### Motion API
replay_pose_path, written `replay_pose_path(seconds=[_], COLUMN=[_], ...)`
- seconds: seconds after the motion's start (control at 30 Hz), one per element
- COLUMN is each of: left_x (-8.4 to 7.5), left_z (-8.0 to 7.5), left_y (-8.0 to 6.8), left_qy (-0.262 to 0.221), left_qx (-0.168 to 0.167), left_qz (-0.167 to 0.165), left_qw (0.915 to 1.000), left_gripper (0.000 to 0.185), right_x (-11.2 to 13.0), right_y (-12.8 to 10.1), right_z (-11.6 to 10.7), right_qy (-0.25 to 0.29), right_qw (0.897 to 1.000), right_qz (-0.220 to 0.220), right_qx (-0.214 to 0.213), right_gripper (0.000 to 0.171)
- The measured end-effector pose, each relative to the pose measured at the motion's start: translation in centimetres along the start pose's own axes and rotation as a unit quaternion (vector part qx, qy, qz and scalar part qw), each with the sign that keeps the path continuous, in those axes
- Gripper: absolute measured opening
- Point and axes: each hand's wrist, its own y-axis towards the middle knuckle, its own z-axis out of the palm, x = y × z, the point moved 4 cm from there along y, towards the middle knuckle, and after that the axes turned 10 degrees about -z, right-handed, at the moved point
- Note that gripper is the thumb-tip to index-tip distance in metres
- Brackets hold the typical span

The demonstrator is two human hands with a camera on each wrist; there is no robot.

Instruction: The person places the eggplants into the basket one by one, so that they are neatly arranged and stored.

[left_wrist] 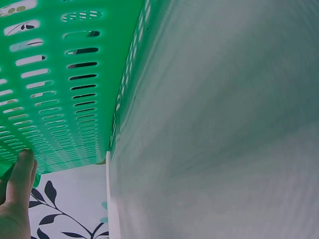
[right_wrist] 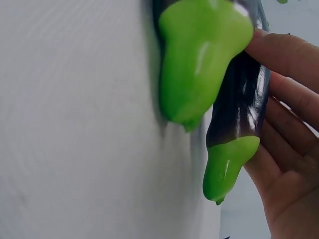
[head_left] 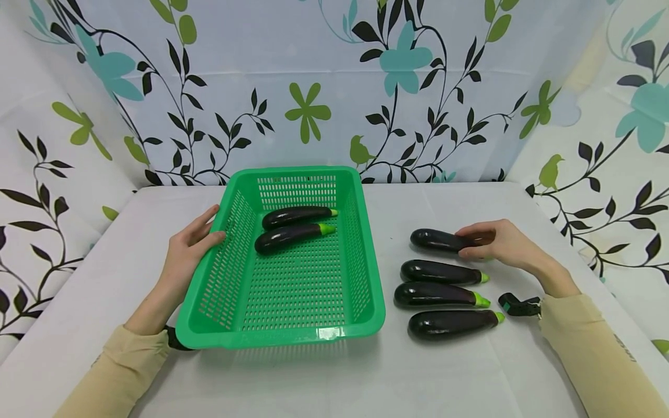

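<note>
A green plastic basket (head_left: pixel 292 296) stands on the white cloth, with two dark purple eggplants (head_left: pixel 286 238) lying side by side inside it. My left hand (head_left: pixel 190 247) holds the basket's left rim, thumb over the edge; in the left wrist view a finger (left_wrist: pixel 22 172) of it touches the slotted outer wall. To the right of the basket, my right hand (head_left: pixel 493 241) grips the farthest eggplant (head_left: pixel 436 240) of a row, thumb on the near side and fingers on the far side. The right wrist view shows this eggplant (right_wrist: pixel 239 109) with its green cap pointing toward the wrist.
Three more eggplants (head_left: pixel 444 294) lie in a column nearer to me, green caps to the right. A black wrist camera (head_left: pixel 517 305) juts from my right sleeve beside them. Leaf-patterned curtains (head_left: pixel 308 110) hang behind the table and along both sides.
</note>
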Motion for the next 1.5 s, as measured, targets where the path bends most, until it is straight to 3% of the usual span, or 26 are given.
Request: replay_pose_path(seconds=[0.6,1.13,1.5], left_x=[-0.3,-0.1,-0.1], left_z=[0.1,-0.1,0.0], left_y=[0.0,-0.2,-0.1], left_qy=[-0.022,-0.038,-0.033], left_qx=[0.008,0.011,0.016], left_qz=[0.006,0.004,0.011], left_qw=[0.9997,0.9992,0.9993], left_gripper=[0.063,0.062,0.062], right_x=[1.8,9.3,12.4], right_y=[1.1,4.0,6.7], right_z=[-0.5,-2.1,-0.7], right_qy=[0.009,0.047,0.065], right_qw=[1.0,0.999,0.997], right_qz=[0.013,-0.002,-0.025], right_qx=[-0.015,0.0,0.038], right_gripper=[0.049,0.047,0.047])
